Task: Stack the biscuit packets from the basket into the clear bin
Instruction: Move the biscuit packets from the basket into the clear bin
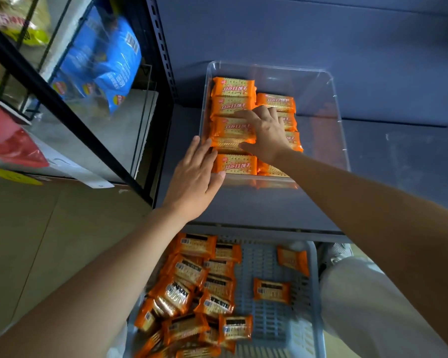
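Nearest the person, below the shelf edge, the grey slatted basket [269, 267] holds a loose heap of orange biscuit packets [186, 288], mostly piled on its left half, with a few singles lying apart on the bare slats to the right. By the look of it, more than half the job remains.

Beyond the basket, on the grey shelf [256, 208], stands the clear bin [331, 104]. The left hand [194, 179] lies flat against the bin's near left corner, fingers [199, 151] spread and gripping nothing, seemingly steadying it. The right hand [267, 133] is inside the bin, open and pressing palm-down on the stacked packets [233, 89], holding none that can be seen.

Those packets fill a tidy column along the bin's left wall and a second column beside it, partly hidden under the right hand. The bin's right part is bare, so room is left.

A pale trouser leg [373, 293] crowds the basket's right side. Left of the bin, a black rack upright [62, 104] slants across, with blue snack bags [106, 60] behind glass; neither blocks the path from basket to bin.
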`<state>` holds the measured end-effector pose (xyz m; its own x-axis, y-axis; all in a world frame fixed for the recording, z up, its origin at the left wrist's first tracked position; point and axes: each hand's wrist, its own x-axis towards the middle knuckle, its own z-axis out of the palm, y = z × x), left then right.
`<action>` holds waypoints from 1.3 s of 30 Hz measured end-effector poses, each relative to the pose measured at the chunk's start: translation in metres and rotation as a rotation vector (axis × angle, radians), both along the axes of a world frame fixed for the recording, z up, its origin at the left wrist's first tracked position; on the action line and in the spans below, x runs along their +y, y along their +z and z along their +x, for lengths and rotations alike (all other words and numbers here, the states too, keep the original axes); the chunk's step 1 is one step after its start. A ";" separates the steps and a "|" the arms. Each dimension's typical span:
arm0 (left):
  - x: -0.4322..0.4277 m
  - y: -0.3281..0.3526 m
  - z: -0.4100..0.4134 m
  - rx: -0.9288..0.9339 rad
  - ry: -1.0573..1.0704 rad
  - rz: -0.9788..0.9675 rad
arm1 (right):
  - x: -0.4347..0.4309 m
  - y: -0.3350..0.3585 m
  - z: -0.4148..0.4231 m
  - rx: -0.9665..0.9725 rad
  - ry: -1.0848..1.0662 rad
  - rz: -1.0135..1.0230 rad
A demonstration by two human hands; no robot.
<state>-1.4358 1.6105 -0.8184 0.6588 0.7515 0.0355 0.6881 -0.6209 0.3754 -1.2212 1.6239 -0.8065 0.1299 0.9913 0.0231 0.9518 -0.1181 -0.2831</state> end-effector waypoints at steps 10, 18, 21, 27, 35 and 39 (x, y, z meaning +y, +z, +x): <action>-0.065 0.023 -0.030 -0.118 0.018 0.190 | -0.098 0.041 -0.053 0.550 0.191 0.236; -0.149 -0.047 -0.078 0.310 -0.022 -0.336 | -0.197 -0.046 -0.097 0.612 0.117 -0.179; -0.178 -0.075 -0.098 0.523 -0.102 -0.475 | -0.230 -0.093 -0.106 0.616 0.086 -0.404; -0.211 -0.124 -0.129 0.627 -0.146 -0.584 | -0.280 -0.167 -0.123 0.573 0.054 -0.728; -0.220 -0.144 -0.135 0.684 -0.151 -0.506 | -0.297 -0.208 -0.144 0.534 0.071 -0.899; -0.223 -0.148 -0.139 0.608 -0.134 -0.503 | -0.301 -0.214 -0.152 0.482 0.058 -0.903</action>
